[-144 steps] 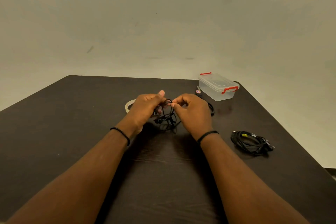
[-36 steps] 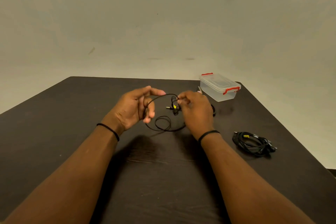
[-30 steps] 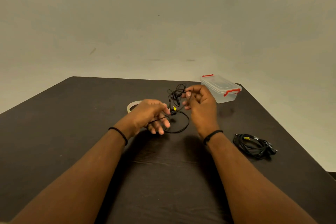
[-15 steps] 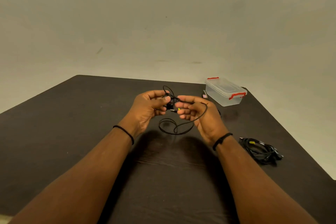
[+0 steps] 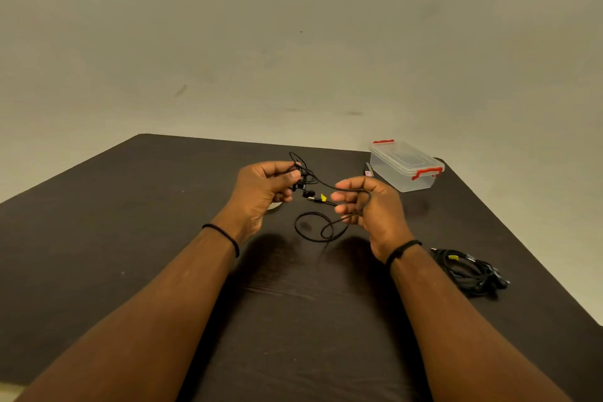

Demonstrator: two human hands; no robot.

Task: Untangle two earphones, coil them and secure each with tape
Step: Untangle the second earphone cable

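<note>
Held above the table (image 5: 130,238): right hand (image 5: 372,209) at 3 o'clock curled round the earphone cable (image 5: 313,225); left hand (image 5: 261,189) at 10 pinching the bunched earbud end. Light, limp, snag-prone; best gripped near the plug (image 5: 318,200).

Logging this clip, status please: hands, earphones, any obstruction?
Left hand pinches earbud end of earphone; right hand curls round its cable. Loops hang between hands, uncoiled, untaped. Second earphone bundle lies on table. Nothing obstructing.
</note>
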